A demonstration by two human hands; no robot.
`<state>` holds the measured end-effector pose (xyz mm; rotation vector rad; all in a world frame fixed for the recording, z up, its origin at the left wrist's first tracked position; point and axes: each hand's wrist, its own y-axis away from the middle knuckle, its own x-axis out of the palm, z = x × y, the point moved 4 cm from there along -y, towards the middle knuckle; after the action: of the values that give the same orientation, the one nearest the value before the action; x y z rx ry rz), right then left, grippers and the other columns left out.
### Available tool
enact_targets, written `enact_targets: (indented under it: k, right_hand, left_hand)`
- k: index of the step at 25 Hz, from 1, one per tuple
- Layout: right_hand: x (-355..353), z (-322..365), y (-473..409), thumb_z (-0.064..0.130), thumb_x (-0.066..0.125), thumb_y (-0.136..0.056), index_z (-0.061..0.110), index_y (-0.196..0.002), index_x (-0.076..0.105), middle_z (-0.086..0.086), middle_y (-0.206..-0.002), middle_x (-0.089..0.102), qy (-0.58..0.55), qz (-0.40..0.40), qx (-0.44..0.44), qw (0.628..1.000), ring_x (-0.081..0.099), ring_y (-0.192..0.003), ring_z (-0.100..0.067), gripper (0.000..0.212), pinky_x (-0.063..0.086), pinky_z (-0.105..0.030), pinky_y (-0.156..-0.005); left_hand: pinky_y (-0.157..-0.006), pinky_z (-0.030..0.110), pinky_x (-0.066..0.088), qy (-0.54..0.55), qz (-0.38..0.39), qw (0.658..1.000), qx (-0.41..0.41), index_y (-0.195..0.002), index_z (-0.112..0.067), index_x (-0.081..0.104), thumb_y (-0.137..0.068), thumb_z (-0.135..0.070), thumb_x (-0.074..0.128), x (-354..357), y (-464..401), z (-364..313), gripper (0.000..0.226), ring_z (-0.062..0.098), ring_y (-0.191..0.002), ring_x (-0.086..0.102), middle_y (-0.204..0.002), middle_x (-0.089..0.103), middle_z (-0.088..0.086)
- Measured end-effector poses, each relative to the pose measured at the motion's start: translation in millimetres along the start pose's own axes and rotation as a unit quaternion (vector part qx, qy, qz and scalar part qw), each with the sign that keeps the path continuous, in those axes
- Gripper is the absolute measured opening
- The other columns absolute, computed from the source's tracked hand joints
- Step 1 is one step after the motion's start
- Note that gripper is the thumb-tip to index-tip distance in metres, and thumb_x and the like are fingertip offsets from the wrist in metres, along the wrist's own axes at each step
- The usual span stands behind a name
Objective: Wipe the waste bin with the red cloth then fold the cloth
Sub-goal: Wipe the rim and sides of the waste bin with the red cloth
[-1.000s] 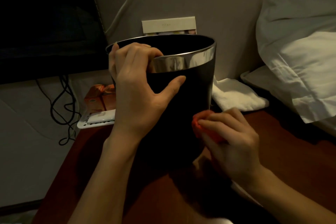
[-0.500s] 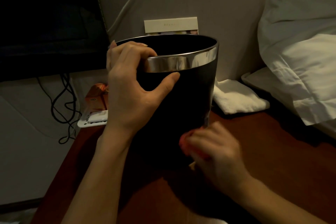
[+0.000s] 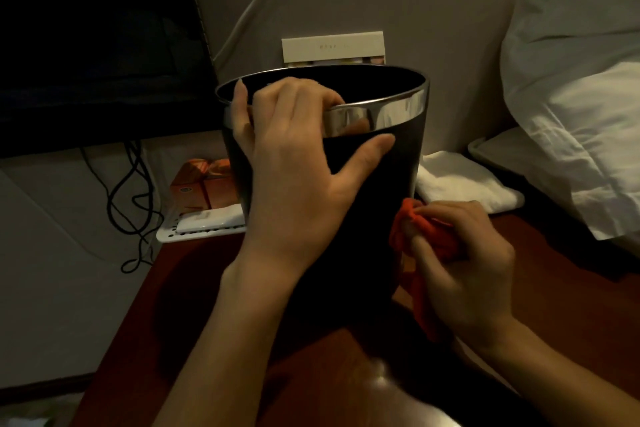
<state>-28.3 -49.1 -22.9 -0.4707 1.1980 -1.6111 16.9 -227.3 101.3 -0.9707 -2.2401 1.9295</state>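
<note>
A black waste bin (image 3: 391,170) with a shiny silver rim band stands upright on a dark red-brown table (image 3: 561,295). My left hand (image 3: 298,163) grips the bin's near rim, fingers hooked over the edge and thumb pressed on the outer wall. My right hand (image 3: 464,263) holds a bunched red cloth (image 3: 415,239) against the bin's lower right side. Part of the cloth hangs down below the hand.
A folded white towel (image 3: 460,180) lies behind the bin on the right, with white pillows (image 3: 581,107) beyond. An orange box (image 3: 197,184) and a white tray (image 3: 201,225) sit at the left rear. Black cables (image 3: 128,204) hang below a dark screen (image 3: 90,38).
My right hand has carried the red cloth from the bin's lower front around to its right side and slightly up. My left hand keeps its hold on the rim.
</note>
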Motion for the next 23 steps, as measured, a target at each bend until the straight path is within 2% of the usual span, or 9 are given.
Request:
enact_targets:
  k: [4,6,8,11,12,16,20,21,23]
  right_hand:
    - [32,7,32,0.023,0.071,-0.094,0.012,-0.092,0.075,0.001,-0.095,0.071,0.046,0.143,-0.166,0.975,0.058,-0.076,-0.020,0.013,0.047,-0.033,-0.065]
    - [34,13,35,0.025,0.068,-0.097,0.014,-0.093,0.076,0.002,-0.095,0.072,0.072,0.161,-0.219,0.959,0.058,-0.074,-0.021,0.014,0.047,-0.038,-0.059]
    - [20,15,14,0.025,0.065,-0.097,0.010,-0.094,0.075,0.001,-0.096,0.070,0.059,0.100,-0.174,0.978,0.057,-0.078,-0.020,0.019,0.049,-0.034,-0.068]
    - [-2,16,-16,0.023,0.068,-0.092,0.007,-0.101,0.073,0.008,-0.101,0.062,0.029,0.012,-0.068,0.997,0.054,-0.090,-0.010,0.019,0.042,-0.013,-0.084]
    - [1,19,-13,0.023,0.068,-0.093,0.009,-0.101,0.073,0.008,-0.101,0.063,0.023,0.032,-0.072,0.997,0.053,-0.090,-0.011,0.017,0.042,-0.014,-0.083]
    - [38,33,32,0.026,0.065,-0.099,0.018,-0.094,0.074,0.004,-0.095,0.069,0.078,0.172,-0.200,0.961,0.055,-0.079,-0.020,0.013,0.047,-0.038,-0.063]
    - [17,36,-7,0.025,0.067,-0.095,0.008,-0.098,0.076,-0.004,-0.100,0.071,0.020,0.035,-0.114,0.993,0.059,-0.088,-0.017,0.019,0.050,-0.030,-0.075]
    - [17,38,-7,0.025,0.067,-0.094,0.008,-0.099,0.075,-0.004,-0.101,0.070,0.013,0.027,-0.107,0.994,0.059,-0.090,-0.017,0.019,0.050,-0.029,-0.077]
    - [32,42,10,0.023,0.066,-0.097,0.012,-0.094,0.074,-0.002,-0.098,0.069,0.039,0.085,-0.145,0.985,0.058,-0.085,-0.020,0.014,0.049,-0.035,-0.071]
  left_hand:
    - [-0.108,0.016,0.016,0.068,-0.028,0.997,-0.015,-0.093,-0.022,0.054,-0.080,-0.048,0.067,-13,-4,26,0.033,0.014,-0.106,0.050,-0.097,0.055,-0.008]
    - [-0.110,0.026,0.024,0.087,-0.028,0.996,-0.016,-0.093,-0.021,0.053,-0.080,-0.046,0.068,-15,-4,32,0.032,0.012,-0.105,0.050,-0.097,0.054,-0.009]
    - [-0.110,0.041,0.028,0.091,-0.027,0.995,-0.017,-0.093,-0.022,0.052,-0.079,-0.046,0.069,-14,-3,34,0.032,0.010,-0.104,0.048,-0.096,0.053,-0.011]
    - [-0.110,0.044,0.028,0.086,-0.028,0.996,-0.019,-0.092,-0.022,0.052,-0.079,-0.046,0.070,-14,-4,35,0.032,0.010,-0.104,0.048,-0.096,0.054,-0.009]
    - [-0.110,0.044,0.028,0.086,-0.029,0.996,-0.019,-0.092,-0.021,0.053,-0.079,-0.046,0.070,-14,-4,34,0.033,0.011,-0.104,0.049,-0.096,0.054,-0.009]
    - [-0.112,0.041,0.026,0.087,-0.027,0.996,-0.024,-0.092,-0.019,0.054,-0.080,-0.048,0.068,-13,-3,34,0.034,0.012,-0.104,0.049,-0.095,0.054,-0.007]
    - [-0.112,0.043,0.026,0.088,-0.030,0.995,-0.026,-0.092,-0.020,0.053,-0.079,-0.046,0.069,-14,-4,35,0.033,0.013,-0.104,0.049,-0.095,0.054,-0.007]
    - [-0.111,0.044,0.027,0.085,-0.031,0.996,-0.024,-0.092,-0.021,0.053,-0.079,-0.045,0.070,-13,-4,35,0.032,0.014,-0.104,0.049,-0.095,0.054,-0.008]
    - [-0.110,0.045,0.029,0.087,-0.032,0.995,-0.018,-0.092,-0.021,0.053,-0.079,-0.044,0.070,-13,-5,35,0.032,0.014,-0.104,0.049,-0.095,0.053,-0.009]
